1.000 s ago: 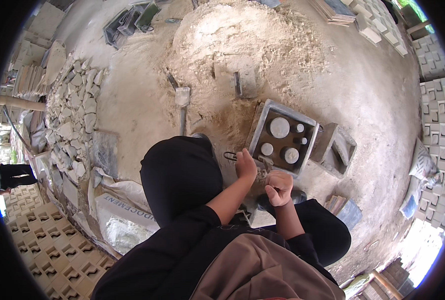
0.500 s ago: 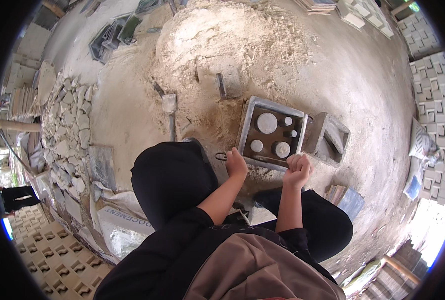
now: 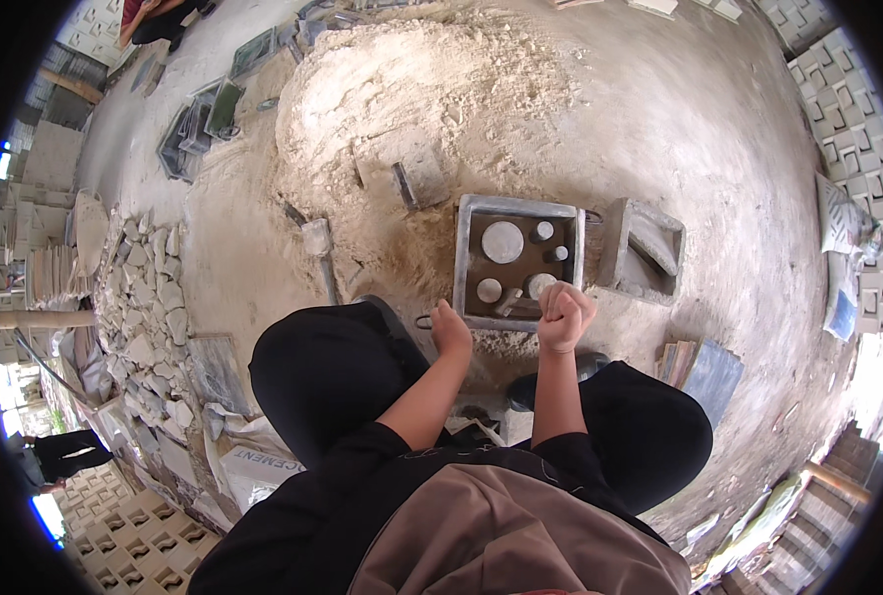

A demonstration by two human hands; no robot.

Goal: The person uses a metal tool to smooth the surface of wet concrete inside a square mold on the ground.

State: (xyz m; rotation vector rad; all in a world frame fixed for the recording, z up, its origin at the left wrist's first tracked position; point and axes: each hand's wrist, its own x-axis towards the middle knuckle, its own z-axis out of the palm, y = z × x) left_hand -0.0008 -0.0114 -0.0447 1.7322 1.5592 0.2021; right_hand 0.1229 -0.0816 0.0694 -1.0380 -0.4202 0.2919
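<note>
Just right of the frame's middle, a square grey mould sits flat on the ground before the person's parted knees, probably so both hands can reach it. Five pale-topped cylinders, among them a broad one, stand upright and apart inside, leaving gaps around each. At its lower edge, the right hand is clenched, apparently around a small trowel, whose blade points left over the mould's interior; so close a fist suggests firm control within those narrow gaps. By its lower left corner, the left hand has curled fingers beside a wire loop; whether they grasp it, I cannot tell, though the place would suit steadying. Powder is heaped at upper centre, seemingly kept near the mould.
</note>
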